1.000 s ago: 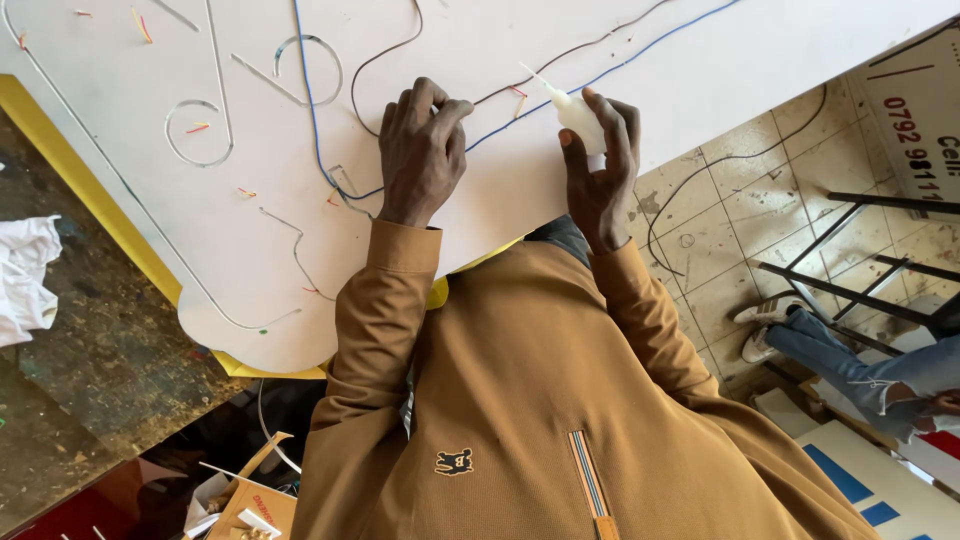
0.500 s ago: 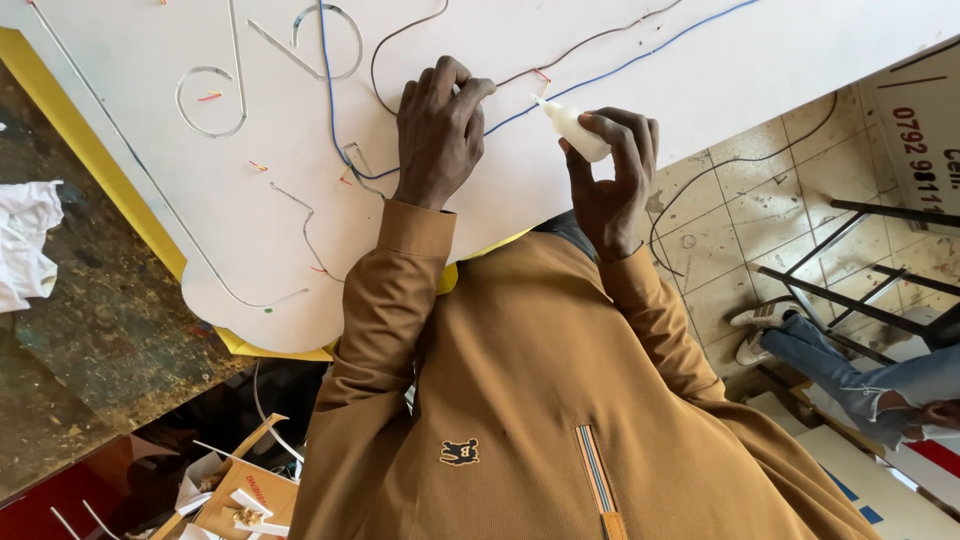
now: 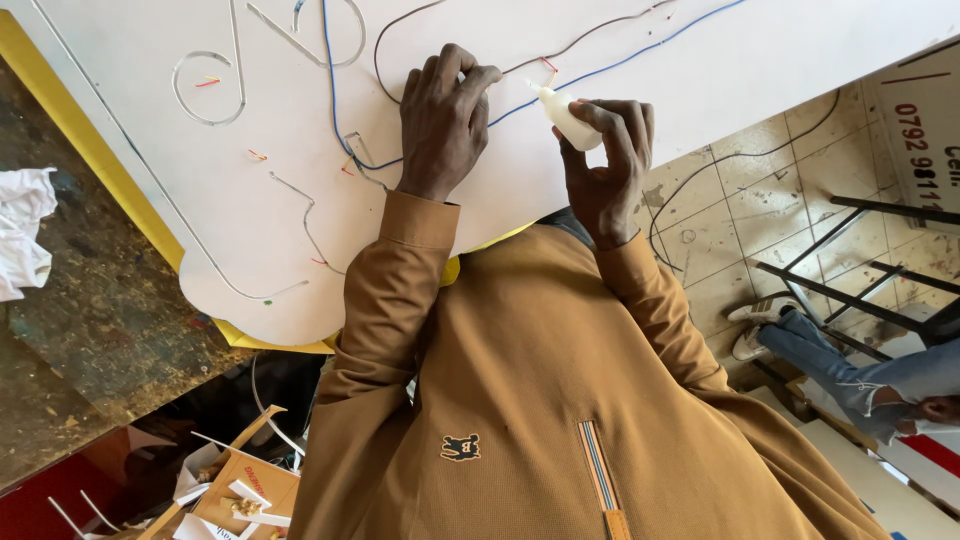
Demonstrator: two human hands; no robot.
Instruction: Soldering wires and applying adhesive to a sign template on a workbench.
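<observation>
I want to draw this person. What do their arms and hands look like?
Both arms are covered by long tan-brown sleeves with plain cuffs ending at the wrists. The left hand and right hand are bare: no gloves, rings or watch show. The same brown top has a small dark animal badge on the chest.

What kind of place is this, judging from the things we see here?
Probably a small sign-making workshop. A large white cut-out board carries thin wires, the right hand holds a small glue bottle, and offcuts fill a cardboard box below the worn workbench.
</observation>
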